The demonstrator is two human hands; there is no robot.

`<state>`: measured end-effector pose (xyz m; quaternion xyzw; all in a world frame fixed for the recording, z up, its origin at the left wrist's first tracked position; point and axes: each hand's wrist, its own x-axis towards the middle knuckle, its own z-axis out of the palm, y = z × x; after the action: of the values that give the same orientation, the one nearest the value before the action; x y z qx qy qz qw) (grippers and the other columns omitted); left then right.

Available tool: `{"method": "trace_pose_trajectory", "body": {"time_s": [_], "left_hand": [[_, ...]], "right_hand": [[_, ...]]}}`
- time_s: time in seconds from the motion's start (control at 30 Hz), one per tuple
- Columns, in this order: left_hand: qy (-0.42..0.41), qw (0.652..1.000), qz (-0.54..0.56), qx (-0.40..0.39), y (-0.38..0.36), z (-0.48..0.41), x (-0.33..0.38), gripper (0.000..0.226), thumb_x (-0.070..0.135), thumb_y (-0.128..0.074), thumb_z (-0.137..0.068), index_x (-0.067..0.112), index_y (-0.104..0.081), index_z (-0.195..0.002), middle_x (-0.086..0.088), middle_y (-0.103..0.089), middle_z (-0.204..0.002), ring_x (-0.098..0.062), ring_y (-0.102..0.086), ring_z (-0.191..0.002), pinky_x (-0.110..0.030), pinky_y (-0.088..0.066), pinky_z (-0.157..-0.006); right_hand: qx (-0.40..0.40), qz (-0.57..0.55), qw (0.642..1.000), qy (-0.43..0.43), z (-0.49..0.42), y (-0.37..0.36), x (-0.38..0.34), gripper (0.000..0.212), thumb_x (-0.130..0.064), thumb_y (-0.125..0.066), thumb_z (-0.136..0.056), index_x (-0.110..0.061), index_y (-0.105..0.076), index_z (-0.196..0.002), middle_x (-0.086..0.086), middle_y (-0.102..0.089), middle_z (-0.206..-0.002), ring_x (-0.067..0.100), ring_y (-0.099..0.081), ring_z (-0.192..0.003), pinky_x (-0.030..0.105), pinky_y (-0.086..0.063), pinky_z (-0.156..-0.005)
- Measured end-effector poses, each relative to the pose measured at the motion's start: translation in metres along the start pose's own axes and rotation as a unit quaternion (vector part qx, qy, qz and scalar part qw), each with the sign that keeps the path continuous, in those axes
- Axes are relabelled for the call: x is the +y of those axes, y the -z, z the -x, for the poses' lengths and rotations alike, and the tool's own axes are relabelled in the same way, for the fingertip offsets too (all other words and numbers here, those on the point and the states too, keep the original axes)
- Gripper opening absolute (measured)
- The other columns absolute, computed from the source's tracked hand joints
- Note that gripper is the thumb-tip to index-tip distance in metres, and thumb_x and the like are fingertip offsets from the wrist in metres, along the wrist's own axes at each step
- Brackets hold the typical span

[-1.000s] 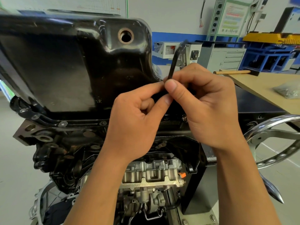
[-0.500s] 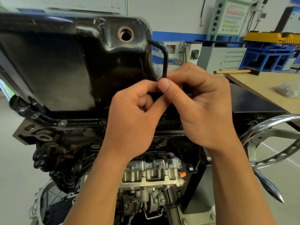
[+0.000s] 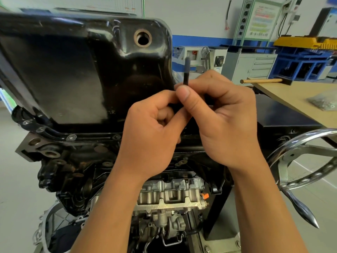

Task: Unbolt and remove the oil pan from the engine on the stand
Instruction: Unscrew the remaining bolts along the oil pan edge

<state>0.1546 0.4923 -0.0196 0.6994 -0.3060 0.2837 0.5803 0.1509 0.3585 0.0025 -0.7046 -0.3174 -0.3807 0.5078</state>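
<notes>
Black oil pan (image 3: pixel 73 70), 1 hex key (image 3: pixel 186 70), 2 hands.

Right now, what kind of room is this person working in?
Most likely a car-repair workshop or training shop. An engine sits upside down on a stand with its black oil pan on top, a workbench stands to the right, and grey tool cabinets line the back wall.

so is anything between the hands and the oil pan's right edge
Nothing visible. Both the left hand and right hand pinch the black hex key right beside the oil pan; the bolt itself is hidden behind the fingers.
</notes>
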Motion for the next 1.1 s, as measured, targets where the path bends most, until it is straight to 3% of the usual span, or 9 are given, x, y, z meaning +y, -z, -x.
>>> {"method": "trace_pose_trajectory", "body": {"time_s": [0.07,0.2,0.4,0.5,0.6,0.67,0.8,0.97,1.1], "left_hand": [[-0.013,0.999,-0.01,-0.037,0.004,0.001,0.002,0.017,0.02,-0.054,-0.102,0.027,-0.069,-0.101,0.002,-0.06,-0.051,-0.009,-0.055,-0.043,-0.011,-0.042,-0.051],[-0.017,1.0,-0.015,0.001,0.004,0.0,0.004,0.014,0.018,-0.059,-0.099,0.022,-0.073,-0.101,0.003,-0.056,-0.047,-0.013,-0.051,-0.04,-0.017,-0.043,-0.048],[-0.006,0.998,-0.024,0.062,-0.004,-0.001,0.0,0.01,0.022,-0.073,-0.089,0.016,-0.071,-0.081,-0.006,-0.052,-0.046,-0.02,-0.043,-0.038,-0.015,-0.038,-0.047],[0.003,1.0,0.001,0.012,-0.002,0.0,0.001,0.006,0.022,-0.066,-0.095,0.021,-0.072,-0.096,-0.006,-0.057,-0.05,-0.014,-0.05,-0.039,-0.017,-0.043,-0.047],[-0.011,0.999,-0.008,-0.039,0.001,0.001,0.003,0.018,0.019,-0.055,-0.102,0.027,-0.069,-0.109,0.001,-0.061,-0.052,-0.011,-0.057,-0.045,-0.015,-0.045,-0.051],[-0.018,0.999,-0.019,-0.019,0.0,0.0,0.005,0.016,0.018,-0.057,-0.101,0.025,-0.071,-0.103,0.004,-0.059,-0.05,-0.013,-0.056,-0.043,-0.016,-0.043,-0.049],[-0.018,0.999,-0.025,0.033,-0.002,-0.002,0.005,0.007,0.022,-0.068,-0.093,0.021,-0.073,-0.088,-0.006,-0.054,-0.046,-0.023,-0.046,-0.038,-0.029,-0.043,-0.043],[-0.005,0.997,-0.008,0.073,-0.008,-0.003,0.0,0.02,0.021,-0.075,-0.088,0.014,-0.064,-0.074,-0.007,-0.051,-0.046,-0.021,-0.04,-0.038,-0.016,-0.038,-0.046],[-0.002,1.0,-0.006,-0.003,-0.005,0.0,0.003,0.008,0.022,-0.063,-0.097,0.02,-0.07,-0.099,-0.004,-0.059,-0.051,-0.016,-0.054,-0.041,-0.018,-0.045,-0.048]], "right_hand": [[-0.022,0.003,1.0,-0.002,0.0,0.005,0.001,0.011,-0.011,-0.063,-0.097,-0.018,-0.071,-0.1,0.014,-0.064,-0.08,0.024,-0.06,-0.078,0.032,-0.049,-0.073],[-0.035,-0.007,0.999,-0.013,0.001,0.006,0.002,0.015,-0.013,-0.06,-0.099,-0.018,-0.07,-0.108,0.013,-0.065,-0.083,0.027,-0.061,-0.083,0.035,-0.05,-0.078],[0.06,-0.033,0.998,-0.002,0.0,0.001,-0.001,0.015,-0.01,-0.077,-0.085,-0.021,-0.072,-0.095,-0.002,-0.06,-0.07,0.014,-0.052,-0.065,0.023,-0.044,-0.065],[0.028,-0.009,1.0,0.001,0.0,0.001,-0.001,0.007,-0.01,-0.07,-0.092,-0.016,-0.073,-0.096,0.008,-0.064,-0.074,0.019,-0.058,-0.07,0.026,-0.046,-0.068],[-0.017,-0.011,1.0,-0.011,0.0,0.006,-0.001,0.015,-0.01,-0.059,-0.099,-0.013,-0.071,-0.106,0.006,-0.064,-0.082,0.014,-0.061,-0.078,0.025,-0.048,-0.071],[-0.027,-0.012,0.999,-0.016,-0.001,0.007,0.0,0.017,-0.01,-0.056,-0.101,-0.012,-0.07,-0.11,0.003,-0.064,-0.085,0.011,-0.062,-0.083,0.023,-0.047,-0.076],[0.02,-0.01,1.0,0.0,0.0,0.005,-0.002,0.01,-0.012,-0.069,-0.092,-0.014,-0.072,-0.101,0.013,-0.065,-0.078,0.027,-0.06,-0.074,0.035,-0.05,-0.069],[0.06,-0.003,0.998,0.02,0.0,0.004,-0.005,0.011,-0.009,-0.076,-0.086,-0.017,-0.071,-0.09,-0.007,-0.06,-0.072,0.008,-0.055,-0.068,0.019,-0.043,-0.066],[0.02,0.055,0.998,0.027,0.0,0.009,-0.005,0.006,-0.009,-0.066,-0.095,-0.012,-0.07,-0.097,0.009,-0.064,-0.079,0.021,-0.061,-0.075,0.031,-0.05,-0.068]]}}
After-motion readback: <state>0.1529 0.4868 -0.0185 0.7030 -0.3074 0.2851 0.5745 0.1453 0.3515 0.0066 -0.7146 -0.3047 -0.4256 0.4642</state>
